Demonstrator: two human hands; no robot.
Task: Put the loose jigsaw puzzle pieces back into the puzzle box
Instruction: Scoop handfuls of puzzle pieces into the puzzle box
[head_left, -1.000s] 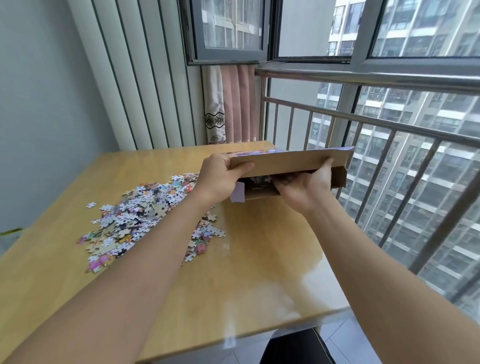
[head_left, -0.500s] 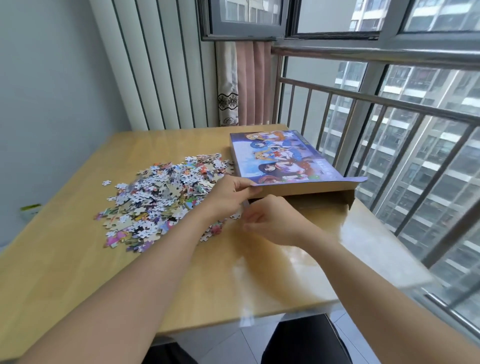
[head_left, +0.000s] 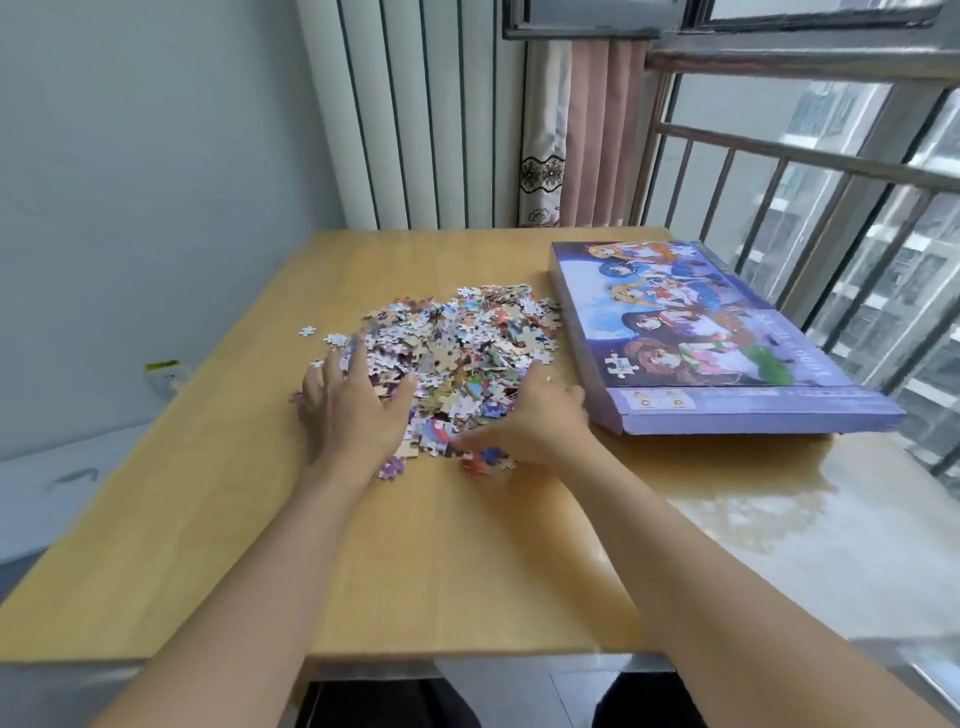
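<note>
A heap of loose jigsaw pieces (head_left: 457, 343) lies on the wooden table (head_left: 467, 561), left of the puzzle box (head_left: 711, 332). The box is flat, purple, with a cartoon picture on its lid, and lies shut at the table's right side. My left hand (head_left: 353, 405) rests flat on the heap's near left edge, fingers spread. My right hand (head_left: 530, 415) lies at the heap's near right edge, fingers reaching into the pieces; its fingertips are hidden among them. Both hands flank the pile.
A metal railing (head_left: 810, 171) and window run along the table's right side. A pink curtain (head_left: 587, 135) hangs behind the far edge. A few stray pieces (head_left: 307, 330) lie left of the heap. A glossy sheet covers the table's right part (head_left: 810, 545).
The box, held up a second ago, now lies flat and shut on the table. Both hands left it and moved left onto the heap of pieces.
</note>
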